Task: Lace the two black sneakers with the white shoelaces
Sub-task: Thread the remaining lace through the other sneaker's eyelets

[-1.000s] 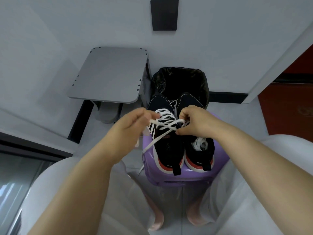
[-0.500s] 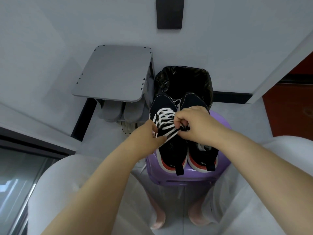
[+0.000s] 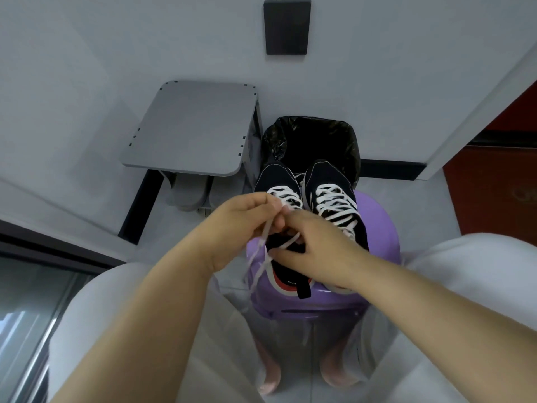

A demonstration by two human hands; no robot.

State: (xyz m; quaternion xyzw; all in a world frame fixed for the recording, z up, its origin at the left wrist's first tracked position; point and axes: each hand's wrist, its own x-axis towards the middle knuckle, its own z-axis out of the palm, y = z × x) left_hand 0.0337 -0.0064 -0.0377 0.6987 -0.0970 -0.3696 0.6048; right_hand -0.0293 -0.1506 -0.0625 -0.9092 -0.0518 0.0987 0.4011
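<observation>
Black sneakers (image 3: 327,174) stand side by side on a purple stool (image 3: 380,222), toes pointing away from the person and between the knees of the white trousers (image 3: 470,274). The right sneaker (image 3: 358,228) shows white lacing crossed over its tongue. The left sneaker (image 3: 274,177) shows crossed lacing near the toe, and both hands cover the rest of its top.

The left hand (image 3: 241,225) has its fingers curled together and pinches a strand of the white shoelace (image 3: 263,242), whose loose ends hang down past the front edge of the stool. The right hand (image 3: 315,251) lies over the opening of the left sneaker, with its fingers bent and nipping another strand of the same lace. The fingertips of the two hands nearly touch.

Just behind the sneakers' toes is a bin (image 3: 313,135) with a black liner. Beside the bin is a grey table (image 3: 191,126), and a black panel (image 3: 287,26) hangs on the wall above
</observation>
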